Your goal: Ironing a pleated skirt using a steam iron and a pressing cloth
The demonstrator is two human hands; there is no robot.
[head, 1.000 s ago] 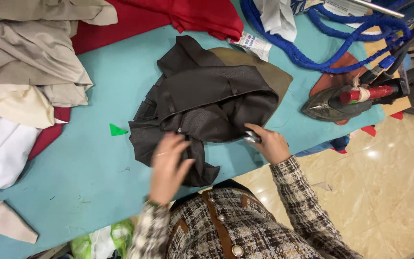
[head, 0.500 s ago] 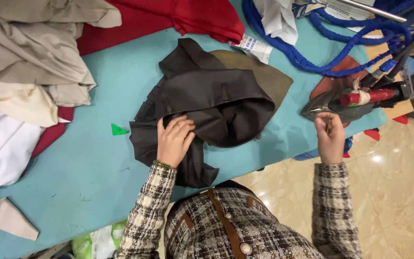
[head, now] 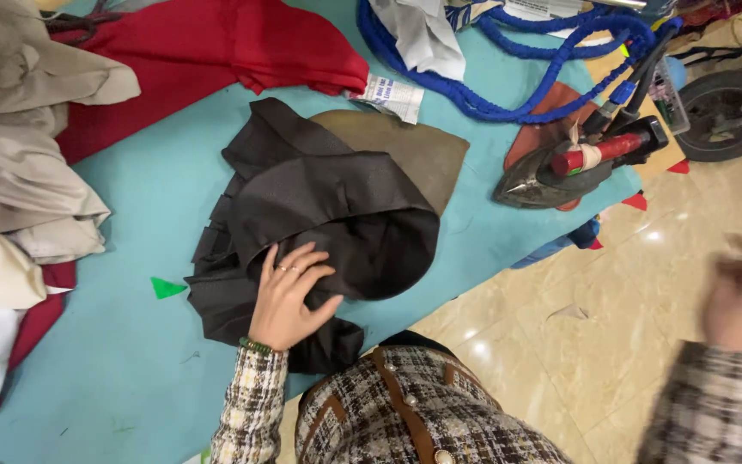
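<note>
1. Dark garment piece [head: 319,215] lies on the teal table [head: 130,198], over an olive pad [head: 414,146].
2. Left hand [head: 289,296] flat, fingers spread, pressing its lower edge.
3. Right hand [head: 740,292] blurred off-table; grip can't be told.
4. Looks soft, light, floppy; best taken at an edge.

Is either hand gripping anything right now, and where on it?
The left hand only presses flat on the dark fabric piece, near its lower edge. The right hand is blurred; any hold cannot be told.
</note>
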